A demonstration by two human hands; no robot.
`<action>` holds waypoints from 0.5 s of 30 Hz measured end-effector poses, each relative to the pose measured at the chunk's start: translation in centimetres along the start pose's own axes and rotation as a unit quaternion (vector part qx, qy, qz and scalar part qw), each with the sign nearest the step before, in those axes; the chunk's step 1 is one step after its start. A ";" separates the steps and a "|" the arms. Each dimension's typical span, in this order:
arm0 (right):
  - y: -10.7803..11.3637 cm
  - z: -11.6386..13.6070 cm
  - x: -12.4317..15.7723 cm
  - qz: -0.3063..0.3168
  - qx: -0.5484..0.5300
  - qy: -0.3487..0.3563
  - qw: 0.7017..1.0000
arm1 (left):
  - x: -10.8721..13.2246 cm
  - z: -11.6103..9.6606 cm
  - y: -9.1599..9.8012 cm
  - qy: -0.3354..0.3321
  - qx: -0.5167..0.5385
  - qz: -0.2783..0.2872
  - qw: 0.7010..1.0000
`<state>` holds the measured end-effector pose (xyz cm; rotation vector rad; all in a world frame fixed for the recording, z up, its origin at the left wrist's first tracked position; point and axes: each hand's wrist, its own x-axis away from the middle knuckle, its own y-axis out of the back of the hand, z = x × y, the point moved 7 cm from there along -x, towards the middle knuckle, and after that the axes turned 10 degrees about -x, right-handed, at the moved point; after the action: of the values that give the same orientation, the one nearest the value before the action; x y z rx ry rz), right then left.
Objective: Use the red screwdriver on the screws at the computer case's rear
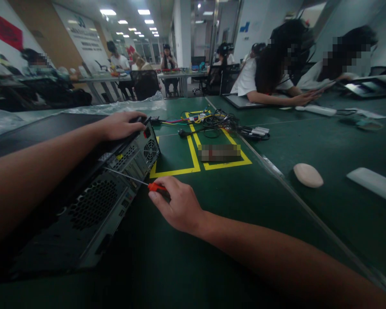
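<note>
A black desktop computer case [116, 199] lies on its side at the left, its metal back panel with vents and ports turned towards me. My left hand [124, 125] rests on top of the case near its far rear corner, fingers stretched over the edge and thumb apart. Pinched in my right hand [182, 204] is a screwdriver [154, 187] with an orange-and-black handle. Its thin shaft points left, and the tip meets the back panel near the upper edge, beside the expansion slots. Whether the tip sits in a screw is too small to tell.
Yellow tape rectangles [176, 172] mark the green table [238, 206]. Bundled cables [221, 120] and a blurred-out object [219, 153] lie there. At right are a beige oval object [308, 175] and a white bar [373, 182]. Clear plastic wrap [148, 101] lies behind the case; people sit beyond.
</note>
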<state>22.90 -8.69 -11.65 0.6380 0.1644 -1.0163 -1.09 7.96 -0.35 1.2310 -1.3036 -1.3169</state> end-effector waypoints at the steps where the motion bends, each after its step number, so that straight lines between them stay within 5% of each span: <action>1: 0.0 0.0 0.0 -0.002 -0.001 0.004 1.000 | 0.0 0.0 0.0 0.002 0.004 -0.001 1.000; 15: -0.4 -0.6 0.0 -0.002 -0.056 0.009 0.998 | 0.2 -0.4 0.2 0.004 -0.012 0.010 1.000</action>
<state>22.70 -8.52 -12.26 0.5444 0.2362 -0.9981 -0.69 7.71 -0.13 1.2031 -1.2862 -1.3090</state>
